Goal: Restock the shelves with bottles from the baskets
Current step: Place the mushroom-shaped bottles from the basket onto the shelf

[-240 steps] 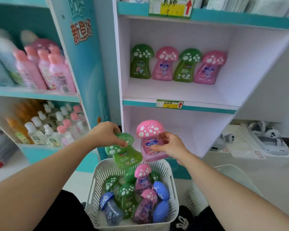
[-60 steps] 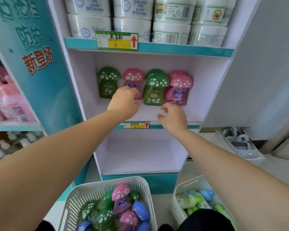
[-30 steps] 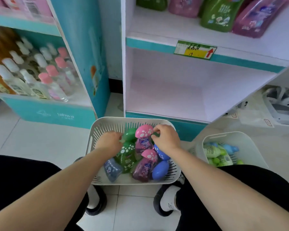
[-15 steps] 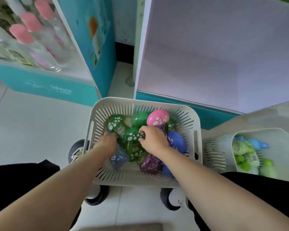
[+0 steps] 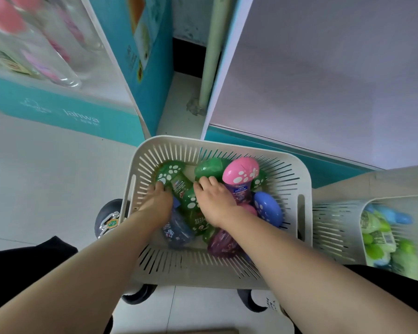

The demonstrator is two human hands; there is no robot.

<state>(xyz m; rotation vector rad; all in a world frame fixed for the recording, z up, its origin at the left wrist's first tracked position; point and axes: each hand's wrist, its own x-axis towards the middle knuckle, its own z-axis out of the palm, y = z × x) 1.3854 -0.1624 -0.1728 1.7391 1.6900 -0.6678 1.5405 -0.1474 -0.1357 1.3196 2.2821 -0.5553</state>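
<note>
Second basket (image 5: 336, 227), apparently holding green bottles, blurred and edge-cropped.

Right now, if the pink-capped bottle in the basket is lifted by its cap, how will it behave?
The pink-capped bottle looks like rigid plastic, so probably stiff. Its mushroom cap is broader than the body, so it may tip when stood up. The glossy rounded cap could be slippery; gripping the narrower body seems safer.

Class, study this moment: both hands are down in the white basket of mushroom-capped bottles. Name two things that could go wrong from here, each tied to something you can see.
1. The bottles lie piled loosely. If the left hand pulls out the green bottle, the ones leaning on it may shift, and the pink-capped bottle could topple.
2. The right hand rests among several bottles; whether it grips any is unclear, so one lifted hastily could slip back into the basket.
</note>
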